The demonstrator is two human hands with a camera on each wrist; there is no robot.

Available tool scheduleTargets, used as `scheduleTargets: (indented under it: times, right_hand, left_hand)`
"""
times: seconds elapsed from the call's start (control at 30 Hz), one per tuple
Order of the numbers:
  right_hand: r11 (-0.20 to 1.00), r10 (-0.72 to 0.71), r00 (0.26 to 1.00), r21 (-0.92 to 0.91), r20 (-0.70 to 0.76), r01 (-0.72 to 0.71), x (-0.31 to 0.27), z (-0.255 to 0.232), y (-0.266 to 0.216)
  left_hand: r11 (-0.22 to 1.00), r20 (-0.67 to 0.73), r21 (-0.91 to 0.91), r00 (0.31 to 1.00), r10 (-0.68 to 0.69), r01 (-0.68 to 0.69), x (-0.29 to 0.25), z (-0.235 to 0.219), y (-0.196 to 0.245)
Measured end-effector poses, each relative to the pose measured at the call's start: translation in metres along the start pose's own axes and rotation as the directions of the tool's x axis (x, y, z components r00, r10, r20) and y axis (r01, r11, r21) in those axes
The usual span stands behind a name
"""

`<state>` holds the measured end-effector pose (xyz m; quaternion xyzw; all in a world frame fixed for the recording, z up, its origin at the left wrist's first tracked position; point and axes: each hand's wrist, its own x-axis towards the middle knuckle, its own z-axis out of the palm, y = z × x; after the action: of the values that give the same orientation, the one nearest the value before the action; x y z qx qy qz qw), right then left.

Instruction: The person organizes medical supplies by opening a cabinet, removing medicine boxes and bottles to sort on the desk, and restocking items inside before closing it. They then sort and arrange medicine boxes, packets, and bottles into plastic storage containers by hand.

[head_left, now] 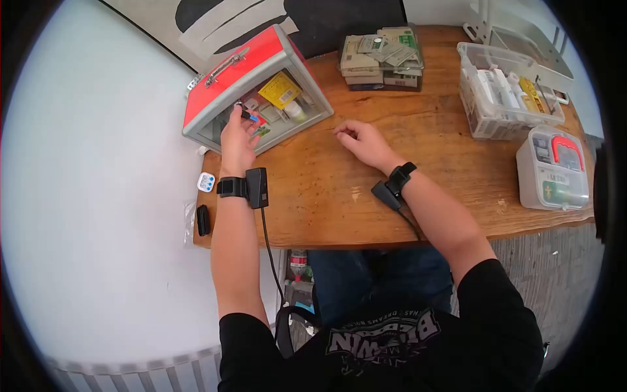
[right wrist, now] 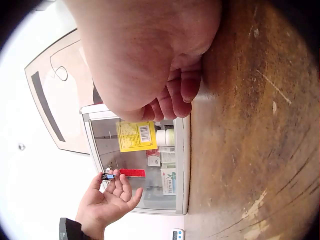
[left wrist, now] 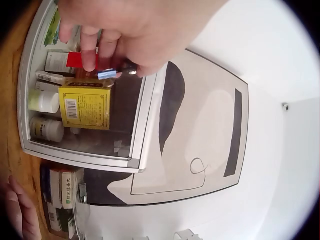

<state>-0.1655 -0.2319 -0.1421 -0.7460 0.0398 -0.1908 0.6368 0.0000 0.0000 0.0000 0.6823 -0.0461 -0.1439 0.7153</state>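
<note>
Head view: pinches small dark-and-blue object [head_left: 250, 116] in left hand [head_left: 238, 142], before clear front of red case [head_left: 222, 81], upper left of frame. Positions right hand [head_left: 367, 144] over wooden table [head_left: 313, 189], centre, well apart from left hand, fingers loosely curled and free.

Left wrist view: shows blue end at upper left, near yellow box [left wrist: 85, 107] behind clear front; possibly a key, too small to confirm.

Right wrist view: shows same object at left fingertips, lower left, beside red strip [right wrist: 132, 173]; shows right hand at top.
</note>
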Motion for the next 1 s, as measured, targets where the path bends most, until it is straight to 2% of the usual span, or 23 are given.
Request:
scheduleTargets:
  times: [0.07,0.1,0.17,0.27,0.5,0.57,0.6,0.67,0.7,0.73,0.77,0.83,0.87,0.9,0.97,1.0]
  right_hand:
    - [1.000,-0.004,1.000,0.021,-0.001,0.004,0.000,0.001,0.000]
    - [1.000,0.014,1.000,0.016,0.001,-0.014,-0.008,-0.002,0.000]
    - [1.000,-0.001,1.000,0.022,-0.006,0.001,-0.007,-0.003,0.001]
    - [1.000,0.000,1.000,0.013,-0.003,0.000,-0.006,-0.002,-0.002]
    - [1.000,0.007,1.000,0.000,0.007,-0.007,-0.004,-0.002,-0.004]
    - [0.993,-0.011,0.995,0.114,-0.099,0.022,-0.001,0.003,0.001]
    - [0.993,-0.011,0.995,0.117,-0.101,0.022,0.000,0.003,0.002]
    - [0.942,0.082,0.982,0.336,-0.171,-0.020,0.004,-0.001,0.003]
    - [0.942,0.080,0.981,0.334,-0.174,-0.018,0.006,-0.002,0.003]
    - [0.913,0.093,0.978,0.407,-0.185,-0.010,0.007,-0.003,0.003]
    - [0.879,0.108,0.975,0.477,-0.192,-0.003,0.006,-0.003,0.003]
    - [0.900,0.102,0.982,0.436,-0.159,-0.023,0.004,-0.003,0.004]
    - [0.918,0.092,0.987,0.396,-0.129,-0.034,0.003,-0.003,0.004]
    - [0.920,0.093,0.988,0.389,-0.122,-0.039,0.001,-0.003,0.002]
    - [0.951,0.093,0.992,0.302,-0.082,-0.065,-0.002,-0.001,-0.003]
    - [0.952,0.091,0.993,0.299,-0.074,-0.065,-0.003,0.000,-0.004]
  left_hand:
    - [0.989,-0.132,0.096,0.983,0.124,-0.112,0.002,0.000,-0.002]
    - [0.991,-0.132,0.092,0.986,0.105,-0.094,0.001,0.001,-0.011]
    - [0.880,-0.113,0.323,0.909,0.401,-0.348,0.009,0.000,-0.017]
    - [0.851,-0.136,0.368,0.883,0.449,-0.375,0.004,0.004,-0.013]
    - [0.822,-0.091,0.423,0.885,0.457,-0.381,-0.009,-0.006,-0.019]
    - [0.789,-0.070,0.418,0.850,0.522,-0.450,-0.032,-0.005,-0.033]
    - [0.770,-0.079,0.446,0.836,0.542,-0.457,-0.053,-0.001,-0.039]
    - [0.799,-0.086,0.406,0.852,0.517,-0.444,-0.088,0.001,-0.065]
    - [0.821,-0.101,0.431,0.885,0.455,-0.373,-0.100,-0.009,-0.086]
    - [0.861,-0.078,0.388,0.919,0.387,-0.329,-0.116,-0.012,-0.103]
    - [0.863,-0.077,0.385,0.920,0.384,-0.327,-0.122,-0.020,-0.124]
    - [0.806,0.023,0.470,0.917,0.398,-0.361,-0.131,-0.033,-0.158]
    - [0.733,0.098,0.566,0.914,0.394,-0.376,-0.136,-0.042,-0.161]
    - [0.740,0.090,0.561,0.916,0.392,-0.371,-0.141,-0.044,-0.159]
    - [0.429,0.147,0.781,0.801,0.580,-0.454,-0.150,-0.050,-0.155]
    - [0.658,0.068,0.624,0.867,0.493,-0.422,-0.140,-0.073,-0.177]
